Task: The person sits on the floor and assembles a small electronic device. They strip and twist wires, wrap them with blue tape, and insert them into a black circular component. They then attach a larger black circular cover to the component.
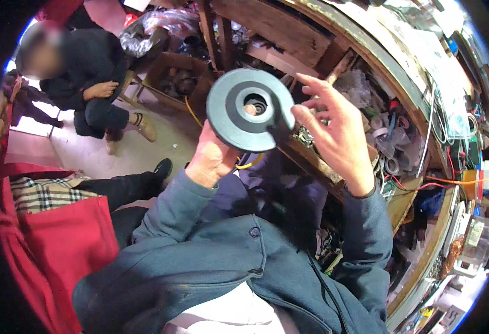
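Observation:
Up in front of my chest is a thick round grey disc (229,114), with a dark ring on its face and a hole through its middle. My left hand (211,157) grips it from beneath at its lower left, and part of those fingers is hidden behind it. Through the hole a fingertip and some dark stepped rings show. Beside the disc's right rim, my right hand (335,123) is raised with its fingers apart and nothing in them. Its thumb is close to the rim; whether it touches, I cannot tell. A dark shadow falls across the disc's right side.
A cluttered wooden workbench (409,83) curves along the right, with tape rolls, cables and a clear plastic box (477,239). Ahead stands a cardboard box (173,78) of parts. At the left, one person in dark clothes (97,72) sits; another wears a red coat (69,234).

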`<move>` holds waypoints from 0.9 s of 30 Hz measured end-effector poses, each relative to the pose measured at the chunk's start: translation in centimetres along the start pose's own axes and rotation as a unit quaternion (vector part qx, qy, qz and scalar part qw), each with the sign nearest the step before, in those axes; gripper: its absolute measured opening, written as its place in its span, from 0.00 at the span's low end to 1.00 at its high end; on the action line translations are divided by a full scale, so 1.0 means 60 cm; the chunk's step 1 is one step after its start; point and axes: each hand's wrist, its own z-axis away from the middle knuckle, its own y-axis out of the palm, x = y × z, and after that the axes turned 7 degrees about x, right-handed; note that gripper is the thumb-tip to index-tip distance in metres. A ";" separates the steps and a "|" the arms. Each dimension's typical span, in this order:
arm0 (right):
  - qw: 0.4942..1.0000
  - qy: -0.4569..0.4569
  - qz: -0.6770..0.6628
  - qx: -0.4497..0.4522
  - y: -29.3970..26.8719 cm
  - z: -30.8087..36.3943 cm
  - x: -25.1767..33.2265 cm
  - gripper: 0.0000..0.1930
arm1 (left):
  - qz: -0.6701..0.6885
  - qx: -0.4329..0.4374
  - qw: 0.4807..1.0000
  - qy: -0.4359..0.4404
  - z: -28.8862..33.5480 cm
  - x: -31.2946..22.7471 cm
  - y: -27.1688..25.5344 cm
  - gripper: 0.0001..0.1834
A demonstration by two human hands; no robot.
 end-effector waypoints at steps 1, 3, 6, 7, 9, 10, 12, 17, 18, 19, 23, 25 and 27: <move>1.000 -0.007 0.019 0.013 0.008 -0.004 0.007 0.29 | 0.004 0.015 1.000 0.012 -0.003 0.000 0.004 0.22; 0.997 0.016 -0.051 0.050 0.025 -0.011 -0.005 0.35 | 0.000 -0.025 1.000 -0.016 -0.006 0.001 -0.002 0.21; 0.973 0.040 -0.225 0.039 0.046 -0.011 -0.010 0.39 | -0.020 0.006 1.000 0.002 0.002 -0.005 -0.015 0.23; 0.948 0.050 -0.310 0.042 0.055 -0.014 -0.009 0.40 | -0.012 0.004 1.000 -0.010 0.012 -0.028 0.002 0.24; 0.932 0.084 -0.350 0.048 0.050 -0.009 -0.023 0.38 | -0.058 0.030 0.998 0.025 0.025 -0.025 -0.005 0.26; 0.921 0.096 -0.375 0.049 0.042 -0.004 -0.025 0.38 | -0.046 0.040 0.998 0.034 0.029 -0.023 -0.008 0.26; 0.902 0.097 -0.418 0.045 0.044 -0.002 -0.031 0.35 | -0.028 0.056 0.997 0.039 0.033 -0.021 -0.012 0.27; 0.859 0.105 -0.501 0.011 0.028 0.008 -0.047 0.33 | 0.022 0.013 0.999 0.032 0.033 -0.034 0.015 0.25; 0.833 0.103 -0.543 0.013 0.027 0.008 -0.044 0.33 | 0.017 -0.009 0.999 0.032 0.028 -0.034 0.014 0.23; 0.807 0.105 -0.581 0.011 0.024 0.014 -0.041 0.34 | 0.016 -0.028 0.999 0.029 0.024 -0.031 0.016 0.21; 0.768 0.077 -0.635 -0.021 0.030 0.018 -0.043 0.33 | -0.045 0.003 0.998 0.041 0.029 -0.051 0.036 0.16; 0.753 0.065 -0.652 -0.051 0.021 0.022 -0.058 0.33 | -0.077 -0.029 0.996 0.021 0.027 -0.053 0.043 0.17; 0.655 0.003 -0.754 -0.046 0.003 0.023 -0.057 0.30 | -0.069 -0.026 0.997 -0.003 0.030 -0.059 0.043 0.17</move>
